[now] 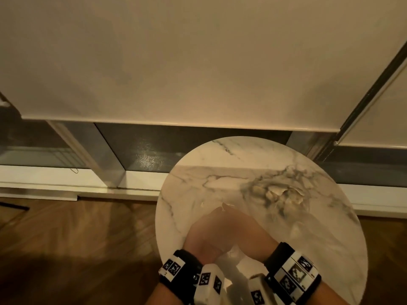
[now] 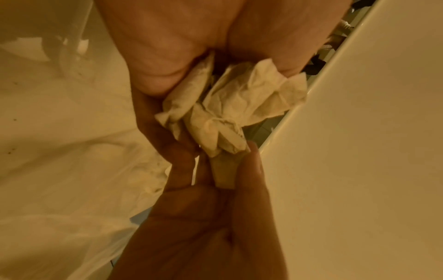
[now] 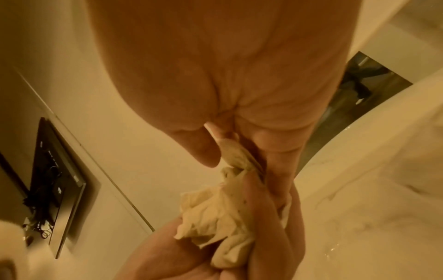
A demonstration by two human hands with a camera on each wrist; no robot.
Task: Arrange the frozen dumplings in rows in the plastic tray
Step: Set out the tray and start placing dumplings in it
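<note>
The right hand (image 3: 215, 75) fills the upper middle of the right wrist view, palm toward the camera, its thumb (image 3: 199, 145) and fingers (image 3: 280, 151) closing on a crumpled pale tissue (image 3: 215, 217). From the bottom edge the left hand (image 3: 191, 255) comes up to meet it, fingers wrapped round the lower part of the same tissue, so both hands grip it together. At the left a dark flat panel (image 3: 55, 170) with tangled cables (image 3: 40, 217) stands against a pale wall (image 3: 124, 151), and a white marbled surface (image 3: 371, 189) curves along the right.
</note>
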